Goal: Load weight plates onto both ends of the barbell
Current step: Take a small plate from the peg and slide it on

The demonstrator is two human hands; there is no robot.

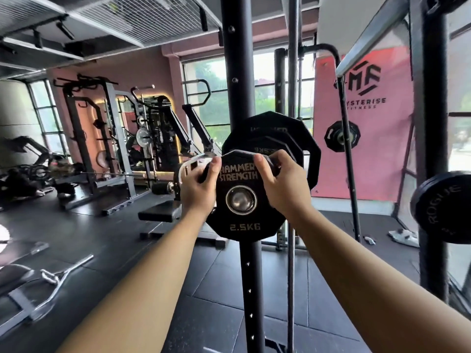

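A small black 2.5 kg plate (240, 220) marked "Hammer Strength" faces me, and the steel end of a bar or peg (240, 200) shows through its centre hole. My left hand (198, 186) grips its upper left edge, thumb on the face. My right hand (280, 182) grips the upper right edge the same way. Two larger black plates (303, 149) hang right behind it on the same axis. All of this sits in front of a black rack upright (238, 72).
A black Rogue plate (444, 208) hangs on the rack post at the right. A flat bench (159, 212) stands to the left of the upright. A curl bar (68, 272) lies on the floor at lower left. Racks and machines line the far wall.
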